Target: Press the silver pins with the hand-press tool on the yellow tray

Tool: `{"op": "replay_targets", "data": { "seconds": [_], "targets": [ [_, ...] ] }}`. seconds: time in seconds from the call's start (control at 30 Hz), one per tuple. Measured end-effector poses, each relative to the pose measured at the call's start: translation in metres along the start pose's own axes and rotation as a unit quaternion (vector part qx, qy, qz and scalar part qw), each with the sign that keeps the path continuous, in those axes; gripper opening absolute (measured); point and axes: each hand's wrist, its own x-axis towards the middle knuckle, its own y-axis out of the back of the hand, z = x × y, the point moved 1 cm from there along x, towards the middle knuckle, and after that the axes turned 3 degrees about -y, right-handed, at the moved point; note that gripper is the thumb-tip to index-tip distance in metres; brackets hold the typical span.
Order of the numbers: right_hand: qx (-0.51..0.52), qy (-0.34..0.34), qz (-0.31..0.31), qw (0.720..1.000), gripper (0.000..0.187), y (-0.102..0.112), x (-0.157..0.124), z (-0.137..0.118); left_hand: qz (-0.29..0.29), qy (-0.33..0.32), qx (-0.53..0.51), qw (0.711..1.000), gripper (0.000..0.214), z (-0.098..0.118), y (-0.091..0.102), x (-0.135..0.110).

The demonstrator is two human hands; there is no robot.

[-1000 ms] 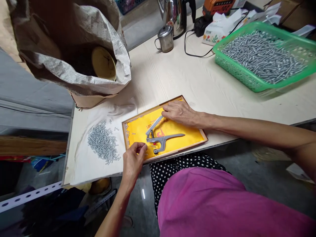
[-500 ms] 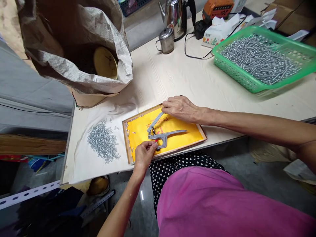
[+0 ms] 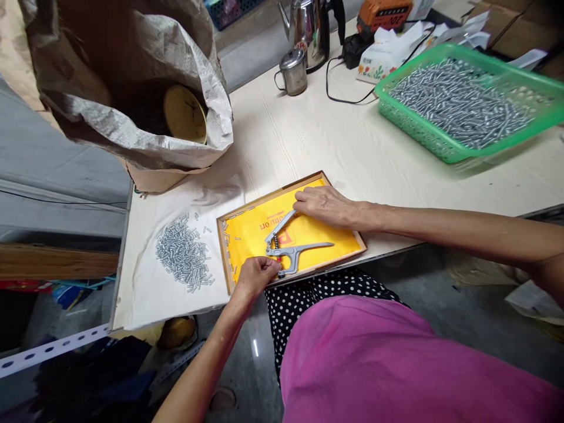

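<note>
At the far right of the table [image 3: 335, 147] we see a green basket [image 3: 408, 124] heaped with metal pins [image 3: 458, 103]. Behind it we find a tissue box [image 3: 379, 63], a steel kettle [image 3: 308, 26] and, just beside that, a lidded steel mug [image 3: 294, 71], with a black cable [image 3: 348, 101] trailing between them. On the left, an open paper sack [image 3: 132, 132] holds a yellow bowl [image 3: 185, 114].

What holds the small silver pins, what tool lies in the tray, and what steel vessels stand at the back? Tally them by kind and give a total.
Green plastic mesh basket: 1
Wooden tray with yellow lining: 1
White cloth under a loose pin heap: 1
Grey metal hand pliers: 1
Steel kettle: 1
Small lidded steel mug: 1
Total: 6
</note>
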Motion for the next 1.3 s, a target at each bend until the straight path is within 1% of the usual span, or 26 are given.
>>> {"op": "replay_targets", "data": {
  "seconds": [0.07, 0.1, 0.13, 0.23, 0.3, 0.5, 0.6, 0.67, 0.77, 0.9, 1.0, 1.03, 1.07, 1.1, 1.17, 1.2, 1.23, 1.27, 1.3],
  "targets": [
    [0.02, -0.008, -0.014, 1.0, 0.019, -0.004, -0.008, -0.001, -0.004, 0.009, -0.004, 1.0, 0.041, -0.001, 0.0, 0.0],
    [0.026, -0.008, -0.015, 1.0, 0.022, -0.005, -0.012, -0.002, -0.005, 0.013, -0.009, 1.0, 0.041, -0.002, 0.0, 0.0],
    [0.029, -0.006, -0.01, 1.0, 0.031, -0.006, -0.016, -0.004, -0.007, 0.018, -0.016, 1.0, 0.041, -0.002, 0.0, 0.0],
    [0.032, 0.0, 0.012, 0.999, 0.068, -0.007, -0.028, -0.009, -0.01, 0.034, -0.034, 0.999, 0.039, -0.001, -0.001, 0.001],
    [0.037, 0.002, 0.017, 0.999, 0.082, -0.009, -0.035, -0.014, -0.008, 0.043, -0.036, 0.998, 0.036, 0.0, -0.001, 0.001],
    [0.06, -0.022, 0.022, 0.998, 0.092, -0.016, -0.041, -0.027, 0.0, 0.047, -0.041, 0.998, 0.034, -0.003, -0.001, 0.002],
    [0.061, -0.025, 0.027, 0.997, 0.091, -0.016, -0.04, -0.029, -0.001, 0.047, -0.04, 0.998, 0.035, -0.005, -0.001, 0.002],
    [0.061, -0.026, 0.023, 0.998, 0.086, -0.016, -0.039, -0.03, -0.006, 0.044, -0.038, 0.998, 0.037, -0.006, -0.001, 0.002],
    [0.067, -0.027, 0.016, 0.997, 0.073, -0.015, -0.04, -0.031, -0.007, 0.038, -0.038, 0.999, 0.039, -0.008, -0.001, 0.003],
    [0.089, -0.026, 0.024, 0.995, 0.054, -0.02, -0.043, -0.033, 0.004, 0.03, -0.032, 0.999, 0.04, -0.01, -0.002, 0.003],
    [0.101, -0.029, 0.036, 0.994, 0.042, -0.024, -0.047, -0.035, 0.014, 0.018, 0.03, 0.999, 0.034, -0.006, -0.003, -0.003],
    [0.104, -0.029, 0.037, 0.994, 0.039, -0.025, -0.048, -0.036, 0.035, 0.0, 0.067, 0.997, 0.032, -0.002, -0.004, -0.007],
    [0.104, -0.029, 0.037, 0.993, 0.038, -0.025, -0.049, -0.037, 0.066, -0.032, 0.109, 0.991, 0.029, 0.003, -0.006, -0.01],
    [0.104, -0.031, 0.035, 0.994, 0.038, -0.025, -0.049, -0.038, 0.103, -0.076, 0.152, 0.98, 0.026, 0.008, -0.009, -0.014],
    [0.097, -0.033, 0.029, 0.994, 0.04, -0.023, -0.047, -0.04, 0.162, -0.19, 0.228, 0.941, 0.022, 0.019, -0.017, -0.018],
    [0.091, -0.035, 0.028, 0.995, 0.041, -0.021, -0.045, -0.042, 0.172, -0.243, 0.26, 0.919, 0.03, 0.025, -0.022, -0.018],
    [0.083, -0.036, 0.028, 0.995, 0.042, -0.019, -0.043, -0.043, 0.168, -0.286, 0.291, 0.898, 0.041, 0.03, -0.026, -0.016],
    [0.074, -0.035, 0.03, 0.996, 0.043, -0.017, -0.04, -0.044, 0.158, -0.314, 0.318, 0.881, 0.051, 0.034, -0.031, -0.012],
    [0.065, -0.031, 0.03, 0.997, 0.043, -0.015, -0.038, -0.044, 0.147, -0.328, 0.342, 0.868, 0.058, 0.038, -0.034, -0.007]
  ]
}}
